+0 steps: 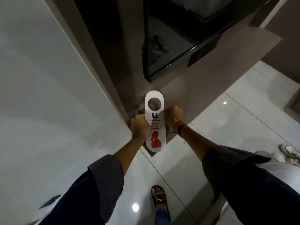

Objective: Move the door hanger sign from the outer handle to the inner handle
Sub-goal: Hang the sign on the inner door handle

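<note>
A white door hanger sign with a round hole at its top and red "Please do not disturb" print is held up in front of the open brown door. My left hand grips its left edge and my right hand pinches its right edge. The sign hangs on nothing; through its hole I see only the door surface. A bit of a metal handle shows just behind my left hand, mostly hidden.
A white wall fills the left. A dark glass-fronted cabinet stands beyond the door. The glossy white tiled floor lies below, with my sandalled foot and white sneakers at the right edge.
</note>
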Demonstrator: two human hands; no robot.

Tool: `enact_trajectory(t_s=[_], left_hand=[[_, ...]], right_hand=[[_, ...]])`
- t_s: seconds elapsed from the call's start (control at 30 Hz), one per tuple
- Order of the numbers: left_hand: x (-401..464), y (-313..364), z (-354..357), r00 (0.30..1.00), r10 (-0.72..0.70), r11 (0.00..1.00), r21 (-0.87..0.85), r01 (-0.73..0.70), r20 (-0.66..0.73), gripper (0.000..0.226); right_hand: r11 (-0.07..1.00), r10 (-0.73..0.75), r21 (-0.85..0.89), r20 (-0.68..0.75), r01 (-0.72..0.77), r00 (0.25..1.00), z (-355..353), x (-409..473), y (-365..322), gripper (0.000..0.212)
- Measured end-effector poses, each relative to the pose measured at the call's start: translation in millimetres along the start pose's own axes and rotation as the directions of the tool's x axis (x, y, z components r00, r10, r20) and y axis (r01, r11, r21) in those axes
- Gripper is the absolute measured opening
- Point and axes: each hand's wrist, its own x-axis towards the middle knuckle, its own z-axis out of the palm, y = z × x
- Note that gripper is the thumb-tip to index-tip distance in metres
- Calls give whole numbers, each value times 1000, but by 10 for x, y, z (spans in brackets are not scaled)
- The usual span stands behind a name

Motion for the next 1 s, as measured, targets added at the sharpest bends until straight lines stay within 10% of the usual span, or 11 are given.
enact_trajectory(t_s=[0.63,1.0], left_hand=[[-333,-48,-425,977,170,985,-59,-164,129,8],[-2128,-489,-2746,847,526,827,280,-487,-80,60]], right_hand=[[962,-83,-260,29,88,996,-261,-486,-283,29],[820,-490,-396,-114,413,864,125,-2923,-1846,49]])
